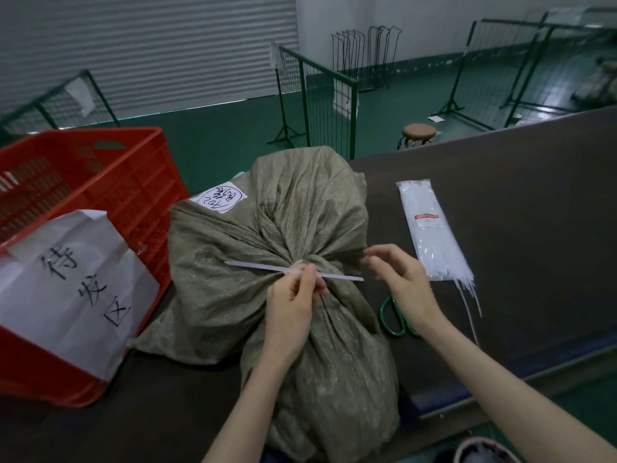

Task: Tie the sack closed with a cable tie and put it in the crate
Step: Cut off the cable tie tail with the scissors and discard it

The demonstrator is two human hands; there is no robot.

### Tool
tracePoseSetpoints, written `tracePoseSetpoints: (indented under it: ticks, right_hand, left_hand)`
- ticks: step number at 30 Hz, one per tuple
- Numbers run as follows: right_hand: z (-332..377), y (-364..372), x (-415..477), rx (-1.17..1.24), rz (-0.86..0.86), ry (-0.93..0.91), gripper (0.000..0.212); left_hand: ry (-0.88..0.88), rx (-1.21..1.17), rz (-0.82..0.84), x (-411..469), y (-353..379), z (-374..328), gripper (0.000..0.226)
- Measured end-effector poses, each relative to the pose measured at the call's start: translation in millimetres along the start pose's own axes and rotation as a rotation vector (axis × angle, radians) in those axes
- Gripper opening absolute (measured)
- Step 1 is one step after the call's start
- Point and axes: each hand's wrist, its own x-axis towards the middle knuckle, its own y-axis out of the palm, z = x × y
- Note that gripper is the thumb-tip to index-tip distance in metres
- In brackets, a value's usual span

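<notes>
Dark worktable [500, 212], green floor [233, 128] beyond, grey roller shutter [150, 45] and wire racks behind. Olive woven sack [267, 228] lying on the table, neck bunched right at the fingertips. Left hand [290, 305] pinching the white cable tie [260, 267] at the neck. Right hand [397, 275] just beside, fingers loosely spread, holding nothing. Red crate [100, 195] left of the hands; pack of ties [430, 228] right.
</notes>
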Motion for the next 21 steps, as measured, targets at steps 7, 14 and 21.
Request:
tracePoseSetpoints:
  ticks: [7, 14, 21]
  right_hand:
    - [-4.7, -14.5, -17.5, 0.054, 0.201, 0.024, 0.004]
    - [-20.6, -62.2, -45.1, 0.13, -0.148, 0.162, 0.017]
    - [-46.9, -123.9, -96.3, 0.052, -0.579, 0.266, 0.016]
  left_hand:
    - [0.071, 0.074, 0.144, -5.9, 19.0, -10.1, 0.033]
    - [0.006, 0.077, 0.364, -16.7, 56.5, -7.3, 0.009]
    - [0.01, 0.116, 0.568, -29.7, 99.5, 1.1, 0.014]
